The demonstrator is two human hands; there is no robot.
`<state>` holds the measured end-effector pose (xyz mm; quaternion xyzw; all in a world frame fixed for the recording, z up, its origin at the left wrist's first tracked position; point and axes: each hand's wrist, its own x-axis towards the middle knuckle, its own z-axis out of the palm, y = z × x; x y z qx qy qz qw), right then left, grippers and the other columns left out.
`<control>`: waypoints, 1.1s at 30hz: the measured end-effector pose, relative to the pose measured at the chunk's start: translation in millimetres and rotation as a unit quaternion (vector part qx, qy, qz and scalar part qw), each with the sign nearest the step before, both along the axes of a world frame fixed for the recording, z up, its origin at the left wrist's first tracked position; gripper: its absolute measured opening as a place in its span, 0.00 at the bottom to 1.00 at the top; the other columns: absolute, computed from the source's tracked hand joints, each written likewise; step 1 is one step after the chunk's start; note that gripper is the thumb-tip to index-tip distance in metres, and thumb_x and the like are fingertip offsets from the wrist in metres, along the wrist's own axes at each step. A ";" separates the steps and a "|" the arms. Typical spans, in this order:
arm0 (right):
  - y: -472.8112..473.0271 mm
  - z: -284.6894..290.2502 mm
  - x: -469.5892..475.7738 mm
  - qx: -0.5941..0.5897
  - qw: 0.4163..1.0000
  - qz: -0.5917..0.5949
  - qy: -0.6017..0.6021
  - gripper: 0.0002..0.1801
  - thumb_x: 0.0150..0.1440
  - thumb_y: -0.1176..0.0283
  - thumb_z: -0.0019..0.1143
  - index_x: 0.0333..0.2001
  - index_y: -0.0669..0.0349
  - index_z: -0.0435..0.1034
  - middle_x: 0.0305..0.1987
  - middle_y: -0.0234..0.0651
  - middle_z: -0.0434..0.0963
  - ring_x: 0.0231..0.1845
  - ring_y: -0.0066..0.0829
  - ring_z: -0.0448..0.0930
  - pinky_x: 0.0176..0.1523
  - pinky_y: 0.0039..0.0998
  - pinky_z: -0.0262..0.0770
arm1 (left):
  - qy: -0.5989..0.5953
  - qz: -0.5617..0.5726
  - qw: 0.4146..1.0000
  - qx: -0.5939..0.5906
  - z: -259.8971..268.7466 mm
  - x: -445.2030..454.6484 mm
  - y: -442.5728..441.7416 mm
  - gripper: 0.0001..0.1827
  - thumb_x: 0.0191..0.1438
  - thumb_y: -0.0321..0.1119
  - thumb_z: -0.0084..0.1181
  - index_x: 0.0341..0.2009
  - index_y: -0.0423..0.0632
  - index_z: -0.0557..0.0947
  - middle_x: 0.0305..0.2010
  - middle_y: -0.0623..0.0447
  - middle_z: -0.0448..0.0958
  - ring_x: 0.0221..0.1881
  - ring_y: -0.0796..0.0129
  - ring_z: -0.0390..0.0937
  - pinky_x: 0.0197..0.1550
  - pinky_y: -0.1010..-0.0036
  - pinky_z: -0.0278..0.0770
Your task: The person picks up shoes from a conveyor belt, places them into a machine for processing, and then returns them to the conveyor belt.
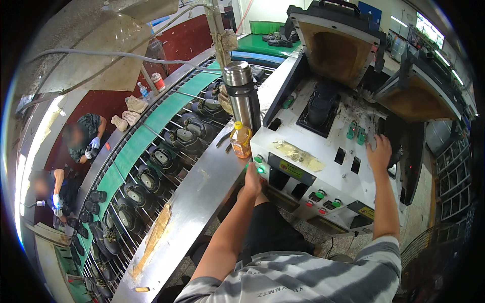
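Note:
My left hand [252, 180] is at the front left corner of a white shoe press [261, 141], beside a lit green push button [260, 170]. Its fingers are mostly hidden, so whether it touches the button is unclear. My right hand [379, 152] is over the press top with its fingers apart, close against a dark shoe [391, 136] in the right station. Another black shoe [321, 104] sits in the left station, under a raised press lid [335, 49]. The right lid [420, 94] is raised too. Small green devices [356, 132] lie between the stations.
A steel thermos [242, 100] and a bottle of yellow liquid [241, 140] stand on the metal ledge [197, 189] at left. Beyond it, a roller conveyor with a green belt [147, 121] carries several shoes [165, 157]. Two people [85, 136] work across it. A fan [428, 250] stands at lower right.

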<state>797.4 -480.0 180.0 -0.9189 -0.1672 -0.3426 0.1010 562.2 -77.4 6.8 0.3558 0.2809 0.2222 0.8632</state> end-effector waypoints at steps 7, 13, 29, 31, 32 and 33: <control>-71.8 40.6 89.0 0.060 0.940 -0.181 0.282 0.52 0.46 0.40 0.60 0.68 0.55 0.54 0.68 0.52 0.60 0.68 0.52 0.61 0.68 0.48 0.58 | 0.054 -0.135 0.966 0.216 68.6 -30.5 -9.4 0.18 0.63 0.42 0.45 0.44 0.42 0.80 0.41 0.51 0.77 0.40 0.68 0.72 0.43 0.72 0.70; -79.3 4.2 158.1 0.055 0.887 -0.318 0.331 0.61 0.41 0.42 0.65 0.72 0.46 0.39 0.73 0.54 0.44 0.69 0.58 0.56 0.66 0.52 0.58 | -0.227 -0.094 0.887 0.391 319.1 -218.0 -69.5 0.22 0.67 0.47 0.39 0.28 0.44 0.72 0.22 0.56 0.68 0.27 0.71 0.67 0.34 0.77 0.64; -82.4 -22.6 94.6 0.240 0.939 -0.236 0.069 0.44 0.48 0.52 0.59 0.64 0.63 0.55 0.65 0.47 0.63 0.64 0.46 0.64 0.65 0.43 0.61 | -0.186 -0.014 0.689 0.700 314.3 -293.9 -92.2 0.08 0.48 0.33 0.55 0.29 0.45 0.70 0.24 0.50 0.69 0.26 0.55 0.71 0.27 0.62 0.69; -76.9 -22.3 76.1 0.271 0.942 -0.193 0.041 0.43 0.49 0.53 0.59 0.64 0.64 0.56 0.64 0.46 0.64 0.63 0.46 0.65 0.64 0.43 0.61 | -0.119 0.042 0.724 0.678 263.6 -286.2 -65.2 0.05 0.50 0.32 0.55 0.29 0.46 0.74 0.26 0.50 0.72 0.27 0.54 0.72 0.28 0.63 0.69; -79.3 -24.9 63.4 0.291 0.941 -0.173 0.026 0.43 0.49 0.53 0.58 0.64 0.64 0.57 0.64 0.46 0.64 0.63 0.45 0.65 0.64 0.43 0.62 | -0.046 0.056 0.721 0.689 234.7 -283.3 -50.2 0.05 0.51 0.33 0.56 0.29 0.46 0.75 0.25 0.49 0.72 0.27 0.53 0.71 0.29 0.63 0.70; -80.3 -30.5 43.6 0.316 0.937 -0.150 0.007 0.42 0.49 0.53 0.58 0.63 0.65 0.57 0.63 0.46 0.65 0.62 0.45 0.66 0.64 0.42 0.62 | 0.003 0.056 0.772 0.633 201.8 -280.2 -44.1 0.06 0.51 0.33 0.56 0.29 0.47 0.75 0.23 0.49 0.71 0.27 0.54 0.72 0.31 0.63 0.72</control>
